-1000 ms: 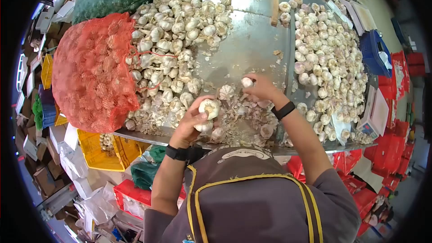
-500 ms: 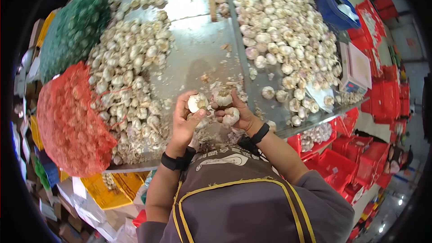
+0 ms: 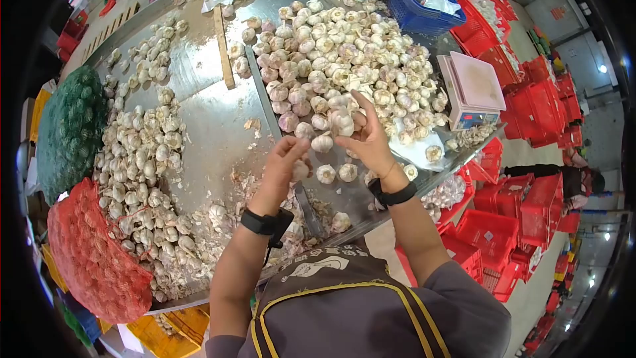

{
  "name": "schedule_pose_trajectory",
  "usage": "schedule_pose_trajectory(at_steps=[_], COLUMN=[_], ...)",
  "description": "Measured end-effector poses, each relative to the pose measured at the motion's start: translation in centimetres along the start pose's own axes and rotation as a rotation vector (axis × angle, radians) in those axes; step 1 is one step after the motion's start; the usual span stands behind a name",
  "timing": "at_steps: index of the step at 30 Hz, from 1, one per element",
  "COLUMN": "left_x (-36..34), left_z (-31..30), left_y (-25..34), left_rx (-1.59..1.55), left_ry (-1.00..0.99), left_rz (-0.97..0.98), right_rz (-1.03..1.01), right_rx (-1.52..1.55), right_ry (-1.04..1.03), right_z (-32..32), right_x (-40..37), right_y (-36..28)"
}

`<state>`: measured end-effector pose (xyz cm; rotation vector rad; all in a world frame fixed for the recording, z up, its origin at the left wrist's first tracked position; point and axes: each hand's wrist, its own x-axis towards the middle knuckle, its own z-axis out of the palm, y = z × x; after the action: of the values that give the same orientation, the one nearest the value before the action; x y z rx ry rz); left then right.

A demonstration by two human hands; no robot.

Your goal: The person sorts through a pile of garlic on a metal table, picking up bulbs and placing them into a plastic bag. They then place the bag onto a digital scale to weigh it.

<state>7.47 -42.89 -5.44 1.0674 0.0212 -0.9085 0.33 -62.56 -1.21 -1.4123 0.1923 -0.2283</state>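
Note:
My left hand (image 3: 281, 166) is curled over the metal divider, with a garlic bulb (image 3: 301, 170) partly hidden under its fingers. To its right, my right hand (image 3: 372, 142) reaches over the near edge of the cleaned garlic pile (image 3: 358, 46). A pale garlic bulb (image 3: 341, 121) sits between its thumb and raised forefinger; the other fingers are partly hidden behind it. Just left of that thumb lies another bulb (image 3: 322, 143) on the metal table. Two loose bulbs, one of them a white bulb (image 3: 326, 174), rest below the hands.
Untrimmed garlic (image 3: 142, 159) covers the left side, beside a red mesh sack (image 3: 96, 252) and a green mesh sack (image 3: 71, 132). Peel scraps (image 3: 232, 219) lie near my apron. A scale (image 3: 470, 86), a blue basket (image 3: 421, 10) and red crates (image 3: 487, 232) stand right.
Both hands have moved right from over the scraps to the cleaned pile, and the view has swung right. The right hand, earlier holding two bulbs, is now among the pile's bulbs.

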Motion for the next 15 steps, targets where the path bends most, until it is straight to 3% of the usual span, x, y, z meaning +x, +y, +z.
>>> schedule_pose_trajectory(at_steps=[3,4,8,11,13,15], left_x=[0.4,0.8,2.7,3.2,2.7,1.4], left_z=[2.5,3.2,3.1,1.9,1.9,1.4], left_y=[-0.1,-0.4,-1.9,-2.2,-3.4,-3.8], left_rx=[0.02,0.04,0.203,0.312,0.223,0.116], left_ry=[-0.09,-0.062,0.003,-0.004,0.128,0.22], left_rz=[0.001,0.035,0.113,0.07,0.05,0.053], right_rz=[-0.027,-0.002,0.07,0.048,-0.013,0.192], right_rx=[-0.167,-0.383,-0.601,-0.545,-0.551,-0.354], right_ry=[-0.014,-0.018,-0.162,-0.27,-0.341,-0.453], right_z=[-0.4,-0.8,-1.0,-1.0,-1.7,-3.4], right_x=[0.2,0.5,0.6,1.2,1.7,3.2], right_y=[0.4,0.8,0.6,1.0,1.1,1.8])
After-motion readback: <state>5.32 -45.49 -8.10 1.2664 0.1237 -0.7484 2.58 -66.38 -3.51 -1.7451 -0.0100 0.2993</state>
